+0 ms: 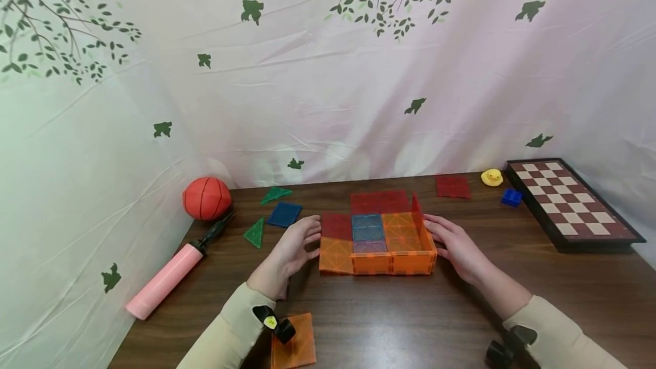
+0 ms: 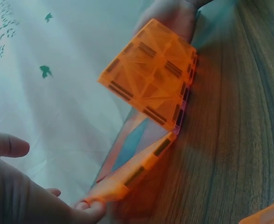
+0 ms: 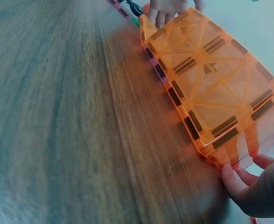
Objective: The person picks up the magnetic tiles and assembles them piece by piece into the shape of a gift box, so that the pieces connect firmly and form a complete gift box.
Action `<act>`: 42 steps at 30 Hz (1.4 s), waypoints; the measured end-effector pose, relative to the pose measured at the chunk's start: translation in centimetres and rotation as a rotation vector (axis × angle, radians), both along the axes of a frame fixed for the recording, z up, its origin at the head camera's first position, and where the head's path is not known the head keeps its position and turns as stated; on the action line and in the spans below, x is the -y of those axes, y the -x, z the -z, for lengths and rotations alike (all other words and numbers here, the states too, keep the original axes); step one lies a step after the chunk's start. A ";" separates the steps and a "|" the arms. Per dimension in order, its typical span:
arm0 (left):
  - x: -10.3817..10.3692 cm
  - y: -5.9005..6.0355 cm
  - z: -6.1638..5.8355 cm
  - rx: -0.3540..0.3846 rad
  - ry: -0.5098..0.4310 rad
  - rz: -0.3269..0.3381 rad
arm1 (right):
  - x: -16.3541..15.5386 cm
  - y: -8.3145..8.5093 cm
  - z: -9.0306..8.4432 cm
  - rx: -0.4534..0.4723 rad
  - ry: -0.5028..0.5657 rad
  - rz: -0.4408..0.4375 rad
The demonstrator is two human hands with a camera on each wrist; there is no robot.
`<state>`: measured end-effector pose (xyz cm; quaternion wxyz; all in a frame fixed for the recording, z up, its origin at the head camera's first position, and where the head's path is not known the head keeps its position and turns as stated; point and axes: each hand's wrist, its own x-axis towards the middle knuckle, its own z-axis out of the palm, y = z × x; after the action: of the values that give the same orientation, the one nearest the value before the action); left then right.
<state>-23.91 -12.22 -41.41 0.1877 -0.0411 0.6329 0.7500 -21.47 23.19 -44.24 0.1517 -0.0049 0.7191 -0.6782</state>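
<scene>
Squarely between both hands [image 1: 294, 246] sits the tile box [image 1: 379, 238].

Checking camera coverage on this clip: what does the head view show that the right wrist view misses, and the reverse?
Only the head view shows the orange ball, pink hand pump, yellow rubber duck, checkered chessboard and loose green triangle tiles. Only the right wrist view shows, close up, the dark magnet strips along the tile edges. Both show the orange magnetic-tile tray, the left hand and right hand at its ends, and the dark wooden table.
</scene>
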 end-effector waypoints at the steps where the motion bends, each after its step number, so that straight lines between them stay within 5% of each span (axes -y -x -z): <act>1: -0.1 0.0 0.0 -0.021 0.016 0.003 | 0.0 0.0 0.0 -0.001 0.000 -0.001; 6: -1.0 0.1 0.2 -0.064 0.071 0.004 | -0.1 0.0 0.0 -0.002 0.000 -0.004; 17: -2.4 0.4 0.9 0.018 0.011 0.073 | 0.1 0.1 -0.2 0.009 0.007 -0.001; 24: -3.4 -0.3 1.2 0.060 -0.090 0.150 | 0.1 0.3 -0.3 0.001 -0.001 -0.002; 35: -4.3 -1.3 1.2 0.054 0.043 0.129 | 0.1 0.1 -0.2 -0.003 -0.015 0.003; 42: -4.4 -3.1 0.9 0.073 -0.015 0.144 | -0.2 0.8 0.0 -0.030 -0.049 0.016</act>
<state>-20.78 -7.82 -42.27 0.2644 -0.0214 0.6214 0.7373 -22.29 23.39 -44.27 0.1355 -0.0056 0.7376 -0.6615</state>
